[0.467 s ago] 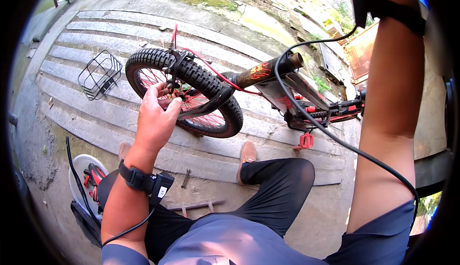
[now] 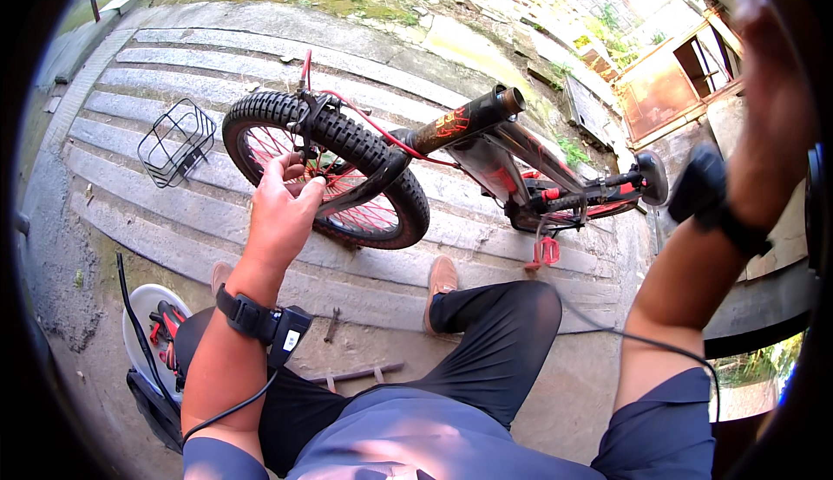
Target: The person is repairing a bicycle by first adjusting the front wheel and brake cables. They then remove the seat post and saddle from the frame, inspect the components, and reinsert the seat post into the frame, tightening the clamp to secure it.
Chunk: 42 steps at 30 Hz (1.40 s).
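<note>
Head view: the person's left hand (image 2: 291, 189) is curling narrowly at the front wheel (image 2: 351, 139) of the bicycle (image 2: 464, 126); whether it is gripping anything cannot be told. The right hand (image 2: 770, 51) is hovering, blurred, at far right, its opening unclear. The bicycle is resting on paving slabs (image 2: 364, 293) ahead; a wire basket (image 2: 189, 164) is lying left.

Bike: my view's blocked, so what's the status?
Left hand at front wheel. Right hand raised, blurred, off the bike. Basket left of wheel, apparently not blocking.
</note>
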Motion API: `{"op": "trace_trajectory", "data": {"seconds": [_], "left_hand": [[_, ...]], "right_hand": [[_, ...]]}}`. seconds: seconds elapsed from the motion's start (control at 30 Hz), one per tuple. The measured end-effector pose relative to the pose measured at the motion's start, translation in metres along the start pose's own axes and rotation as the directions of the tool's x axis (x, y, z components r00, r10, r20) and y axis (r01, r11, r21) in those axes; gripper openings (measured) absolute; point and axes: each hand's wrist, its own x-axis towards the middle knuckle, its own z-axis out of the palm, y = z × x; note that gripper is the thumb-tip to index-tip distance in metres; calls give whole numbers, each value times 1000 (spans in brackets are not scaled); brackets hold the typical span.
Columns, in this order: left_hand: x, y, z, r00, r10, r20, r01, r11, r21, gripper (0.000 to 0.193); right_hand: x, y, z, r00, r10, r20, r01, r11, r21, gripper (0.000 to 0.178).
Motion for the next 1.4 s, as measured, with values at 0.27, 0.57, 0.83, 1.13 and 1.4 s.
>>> {"op": "trace_trajectory", "data": {"seconds": [0.27,0.57,0.83,1.13,1.4], "left_hand": [[-1,-3,13,978,-164,129,199,919,-341,53],[-5,0,25,944,-242,226,320,842,-435,45],[-13,-1,45,993,70,90,-63,995,-81,32],[16,31,71,994,23,104,10,952,-306,30],[24,40,73,980,-61,192,150,855,-496,19]], "right_hand": [[-119,65,128,751,586,-306,-617,787,-8,71],[-145,117,186,781,533,-326,-612,757,-229,57],[-157,135,200,842,338,-421,-490,806,-333,45],[-154,132,205,823,321,-469,-515,770,-377,57],[-155,136,207,811,317,-492,-508,799,-321,56]]}}
